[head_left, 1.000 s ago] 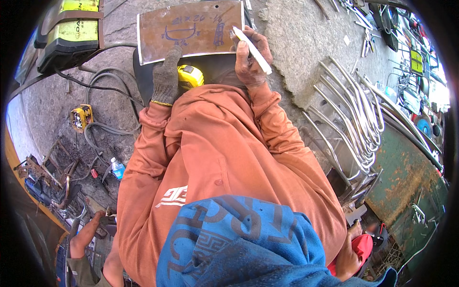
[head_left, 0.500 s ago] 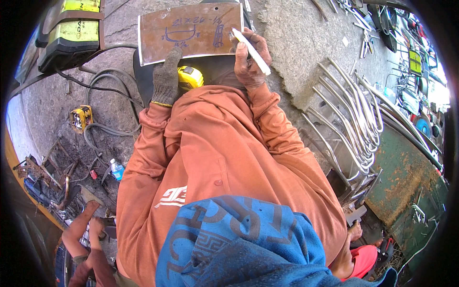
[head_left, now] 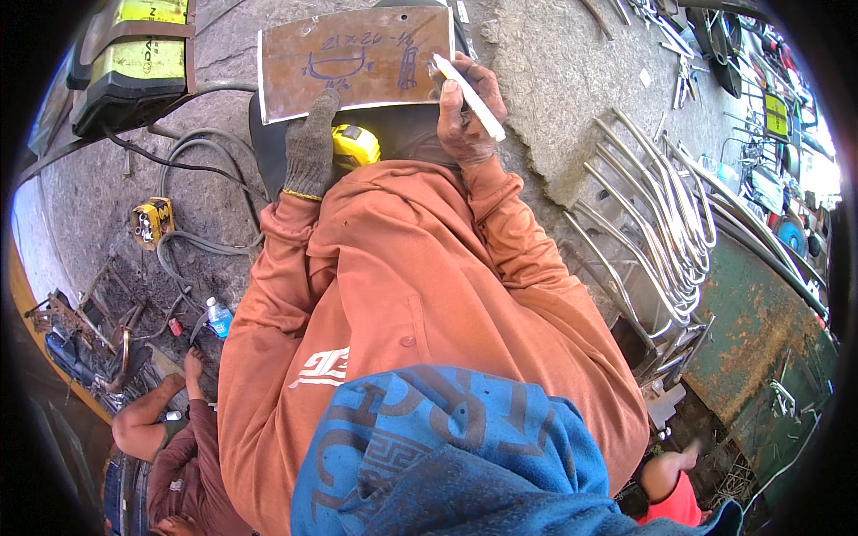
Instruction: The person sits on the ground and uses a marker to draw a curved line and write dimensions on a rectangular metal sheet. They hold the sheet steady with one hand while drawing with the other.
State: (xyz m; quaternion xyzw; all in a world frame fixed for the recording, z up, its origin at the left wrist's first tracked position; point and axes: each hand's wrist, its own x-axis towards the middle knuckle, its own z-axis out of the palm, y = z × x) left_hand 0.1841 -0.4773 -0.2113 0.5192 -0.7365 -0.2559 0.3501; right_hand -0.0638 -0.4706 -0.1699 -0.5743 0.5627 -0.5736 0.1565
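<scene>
My left hand (head_left: 310,147), in a dark grey knit glove, grips the lower left edge of a brown board (head_left: 384,94) with its thumb on the face. The board lies tilted over my lap and carries a hand-drawn sketch in dark ink. In the fingers of my bare right hand (head_left: 472,121) is a white marker pen (head_left: 471,98), slanting beside the board's right edge. Some of those fingers are hidden behind the pen. Between my hands, just below the board, rests a yellow tape measure (head_left: 356,146).
Bent shiny metal tubes (head_left: 657,228) are stacked to the right, by a rusty green sheet (head_left: 760,330). On the left are a yellow-green machine (head_left: 138,54), grey cables (head_left: 210,138), a yellow box (head_left: 152,223) and a bottle (head_left: 218,317). Co-workers sit at lower left (head_left: 192,464) and lower right (head_left: 666,482).
Both my hands, the board and the pen stay in place. At lower left the co-worker has leaned further into view, one hand reaching forward. The lower-right person's leg has shifted.
</scene>
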